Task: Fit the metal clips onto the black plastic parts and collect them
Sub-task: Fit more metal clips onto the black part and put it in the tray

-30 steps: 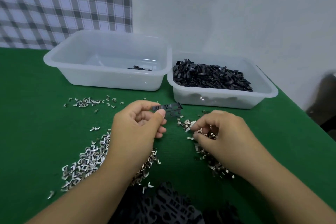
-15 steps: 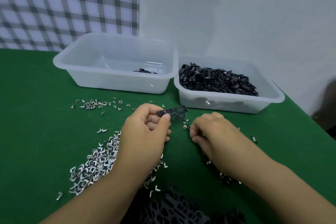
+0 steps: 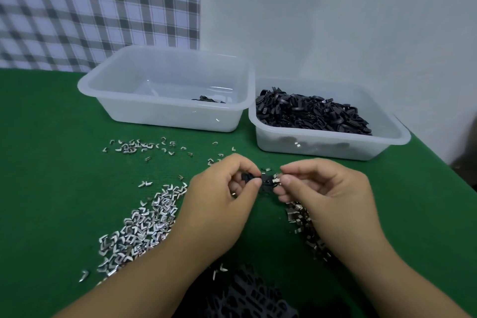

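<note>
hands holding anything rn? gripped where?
Both. Left hand pinches the black plastic part at its left end; right hand pinches a metal clip against its right end.

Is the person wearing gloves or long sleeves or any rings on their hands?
No. The left hand and the right hand are both bare, with no gloves. No rings, watch or bracelet show on the parts in view. Both forearms are bare right down to the bottom edge of the picture, so no sleeves show. The fingernails look short and plain.
</note>
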The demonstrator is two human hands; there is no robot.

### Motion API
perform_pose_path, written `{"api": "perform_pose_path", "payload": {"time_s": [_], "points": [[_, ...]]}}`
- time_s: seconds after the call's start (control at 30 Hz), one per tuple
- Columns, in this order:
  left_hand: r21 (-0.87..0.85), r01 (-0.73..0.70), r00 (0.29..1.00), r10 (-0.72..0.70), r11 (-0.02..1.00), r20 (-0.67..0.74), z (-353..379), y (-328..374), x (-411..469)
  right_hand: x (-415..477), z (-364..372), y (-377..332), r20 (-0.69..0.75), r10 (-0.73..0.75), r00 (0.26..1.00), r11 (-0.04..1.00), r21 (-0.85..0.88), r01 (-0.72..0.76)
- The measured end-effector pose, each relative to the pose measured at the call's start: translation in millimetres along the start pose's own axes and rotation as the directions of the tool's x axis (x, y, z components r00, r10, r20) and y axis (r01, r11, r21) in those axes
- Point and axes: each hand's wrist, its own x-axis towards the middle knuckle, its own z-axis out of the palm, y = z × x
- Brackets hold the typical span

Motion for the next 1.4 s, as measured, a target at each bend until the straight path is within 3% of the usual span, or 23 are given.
{"api": "perform_pose_path", "payload": {"time_s": [0.2,0.3,0.5,0.7,0.97,1.4], "points": [[-0.025,-0.053,0.994,0.055,0.998,0.091,-1,4,-2,-3,1,1,-0.004,-0.146,0.989,0.987,-0.070,0.145],[-0.049,-0.061,0.995,0.065,0.997,0.072,0,4,-2,-4,2,4,0.014,-0.225,0.974,0.953,-0.204,0.223],[-0.110,-0.023,0.997,0.031,0.994,0.076,0,6,-2,-3,-2,8,0.090,-0.477,0.874,0.720,-0.531,0.447],[-0.336,0.109,0.991,-0.077,0.936,0.106,1,6,0,0,-9,7,0.025,-0.496,0.868,0.688,-0.598,0.411],[-0.330,0.162,0.986,-0.140,0.930,0.088,1,7,1,-2,-6,11,0.134,-0.540,0.831,0.556,-0.684,0.472],[-0.342,0.155,0.986,-0.126,0.927,0.107,2,8,1,-3,-5,14,0.146,-0.555,0.819,0.520,-0.708,0.478]]}}
